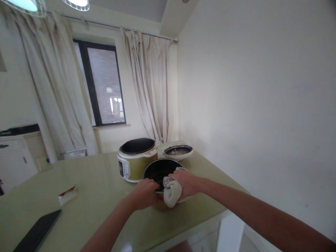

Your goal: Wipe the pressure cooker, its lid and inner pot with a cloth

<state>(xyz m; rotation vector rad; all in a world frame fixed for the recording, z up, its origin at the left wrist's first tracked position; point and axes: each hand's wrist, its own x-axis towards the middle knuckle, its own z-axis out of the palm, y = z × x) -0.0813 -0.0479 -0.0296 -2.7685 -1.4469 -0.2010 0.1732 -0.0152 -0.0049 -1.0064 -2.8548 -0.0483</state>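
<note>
A dark inner pot with a pale rim stands on the table in front of me. My left hand is closed on the near left part of its rim. In my right hand a bunched light cloth is gripped against the pot's right side, and part of it hangs over the near rim. Behind the pot sits the electric cooker body, open at the top, with a control panel facing left. Its round lid lies upturned to the right of it.
The pale green table has its right edge near a white wall. On the left lie a dark flat tablet-like object and a small white packet-like item. Curtains and a window are at the back.
</note>
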